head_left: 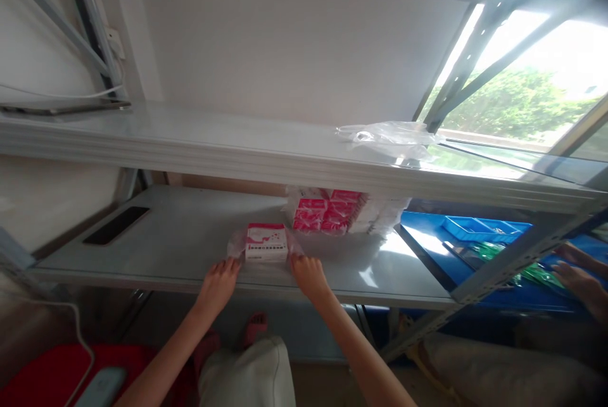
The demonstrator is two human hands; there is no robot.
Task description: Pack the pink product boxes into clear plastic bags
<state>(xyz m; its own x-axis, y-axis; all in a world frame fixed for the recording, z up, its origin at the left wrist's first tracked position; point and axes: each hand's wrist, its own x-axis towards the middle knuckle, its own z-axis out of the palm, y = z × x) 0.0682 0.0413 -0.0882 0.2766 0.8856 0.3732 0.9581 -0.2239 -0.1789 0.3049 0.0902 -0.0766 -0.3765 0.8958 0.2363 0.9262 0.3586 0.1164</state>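
Lower shelf [190, 217]: running left to right; it seems to be bearing the box's weight, so keeping the work down on it should help steadiness.
Pink-and-white bundle [327, 212]: sitting farther back and to the right, just beside the box; its wrapping is showing no wording that I can make out.
Clear plastic [236, 245]: spreading out on both sides of the box; drawing it evenly, without jerking, would probably keep the film from tearing or bunching. Where its opening is lying, I cannot tell.
Left hand [220, 278]: curling its fingers closed, apparently pinching the film's left side.
Right hand [308, 274]: matching that on the right, fingers closed on film; pulling equally should keep the box square.
Small box [266, 242]: lying between the hands near the front edge, showing a pink top and white front.
Box print: running in a dark line of what look like Chinese characters, too blurred for reading; no brand is coming through.
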